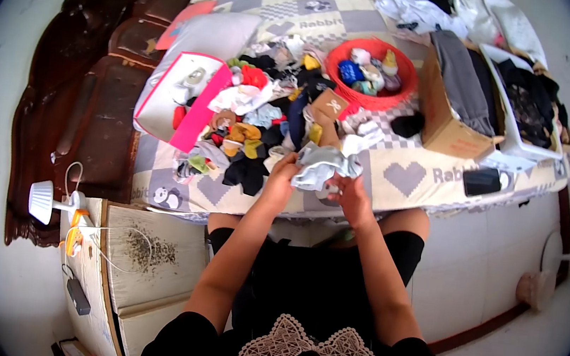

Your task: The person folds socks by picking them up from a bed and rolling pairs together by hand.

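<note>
A pale grey-white sock, crumpled, hangs between my two hands just above the front edge of the bed. My left hand pinches its left end, and my right hand grips the right end with fingers curled. Just beyond my hands spreads a loose heap of mixed socks in black, white, mustard, red and other colours. Behind the heap, a red basket holds several rolled bundles, among them a blue one. A tan piece with a white bow mark lies near the basket.
On the left, a white-and-pink box leans by a grey pillow. To the right stand a cardboard box with dark cloth, a white bin of dark clothes, and a phone. A nightstand with a lamp is at lower left.
</note>
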The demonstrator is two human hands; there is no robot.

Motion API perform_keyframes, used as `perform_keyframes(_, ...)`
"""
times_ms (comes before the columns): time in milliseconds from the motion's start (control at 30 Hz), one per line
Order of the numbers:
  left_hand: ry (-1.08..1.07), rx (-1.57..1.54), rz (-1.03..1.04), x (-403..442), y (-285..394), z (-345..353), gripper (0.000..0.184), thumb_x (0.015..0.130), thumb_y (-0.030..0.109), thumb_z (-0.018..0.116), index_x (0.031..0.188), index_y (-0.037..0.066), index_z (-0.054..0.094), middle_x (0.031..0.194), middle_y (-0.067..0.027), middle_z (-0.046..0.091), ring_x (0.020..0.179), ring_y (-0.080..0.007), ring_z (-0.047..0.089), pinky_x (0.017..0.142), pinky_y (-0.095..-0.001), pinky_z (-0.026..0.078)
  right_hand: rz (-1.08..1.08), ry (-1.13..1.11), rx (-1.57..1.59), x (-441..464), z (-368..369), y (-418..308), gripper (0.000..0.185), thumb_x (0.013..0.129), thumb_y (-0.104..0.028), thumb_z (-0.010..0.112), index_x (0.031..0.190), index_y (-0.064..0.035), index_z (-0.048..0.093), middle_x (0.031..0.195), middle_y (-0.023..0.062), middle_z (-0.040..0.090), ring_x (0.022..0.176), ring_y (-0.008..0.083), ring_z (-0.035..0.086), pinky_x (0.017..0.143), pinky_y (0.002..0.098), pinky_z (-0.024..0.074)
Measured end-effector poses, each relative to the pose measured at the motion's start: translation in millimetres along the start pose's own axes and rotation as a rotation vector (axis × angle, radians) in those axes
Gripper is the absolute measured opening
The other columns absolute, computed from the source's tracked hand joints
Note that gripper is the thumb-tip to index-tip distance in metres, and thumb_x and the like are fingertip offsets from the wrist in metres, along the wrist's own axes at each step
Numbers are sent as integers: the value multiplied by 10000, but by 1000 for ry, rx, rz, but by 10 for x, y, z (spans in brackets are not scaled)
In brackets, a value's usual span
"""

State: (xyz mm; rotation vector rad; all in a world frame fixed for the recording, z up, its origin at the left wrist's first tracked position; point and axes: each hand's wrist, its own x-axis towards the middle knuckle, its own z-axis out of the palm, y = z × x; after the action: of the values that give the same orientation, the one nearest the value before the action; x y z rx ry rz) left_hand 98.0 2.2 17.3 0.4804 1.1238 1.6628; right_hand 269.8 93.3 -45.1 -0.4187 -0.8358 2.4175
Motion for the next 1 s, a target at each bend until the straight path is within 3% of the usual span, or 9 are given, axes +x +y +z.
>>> perform_keyframes(100,-10,278,11,23,-348,297,202,815,113,529,995,27,555,918,-6,579,841,-88,534,760,-232,397,-176,65,-8,-161,139,-369,619,850,-508,524,1315,-127,378,1136,11,519,936,110,502,675,265,420)
perform_keyframes(233,-129,403,-30,112,-512,608,217,798,47,579,1014,26,579,916,11,574,825,-59,514,742,-203,387,-270,461,3,-310,-145,-595,118,868,-190,601,943,-101,616,801,-29,584,697,57,537,589,199,430)
perform_keyframes(400,-102,582,87,410,-746,737,376,796,-1,624,1165,33,559,934,3,579,795,-53,520,708,-180,411,-511,625,99,-575,-410,-895,167,908,-201,546,978,-63,610,833,-9,586,703,62,542,624,215,472)
perform_keyframes(600,134,319,-156,603,-1089,407,370,774,-48,594,1135,30,571,847,-31,551,752,-117,573,626,-230,478,-496,822,152,-737,-796,-921,225,892,-281,566,878,-62,613,755,-12,550,638,76,499,583,215,425)
perform_keyframes(667,158,425,-197,578,-1114,318,370,752,-51,591,1114,26,577,835,-29,542,739,-120,578,611,-223,469,-383,850,-35,-765,-772,-896,217,871,-277,581,821,-67,609,708,-11,528,627,94,487,577,219,404)
perform_keyframes(767,141,563,-96,560,-1261,223,301,760,-39,550,1054,20,578,824,-24,533,693,-99,543,626,-219,465,-183,719,-374,-675,-709,-688,218,813,-214,634,945,-41,630,714,3,521,661,60,467,576,210,378)
perform_keyframes(867,98,638,-17,482,-1220,338,258,768,-25,524,1017,25,573,811,-17,525,665,-86,513,621,-217,452,51,663,-802,-414,-608,-387,633,707,-321,732,1188,22,507,1017,227,604,949,266,593,840,318,446)
perform_keyframes(933,83,569,-37,415,-1145,449,237,771,-13,514,998,27,569,803,-13,522,657,-81,499,613,-219,443,37,661,-1276,-347,-431,-333,621,697,-329,717,1201,-27,517,987,243,618,928,316,614,813,346,466)
perform_keyframes(1000,111,560,-22,377,-1077,507,235,759,-17,507,975,44,572,762,12,491,676,-55,490,593,-226,426,47,687,-1333,-241,-479,-311,548,709,-322,695,1168,-58,553,952,232,626,893,332,615,786,355,474)
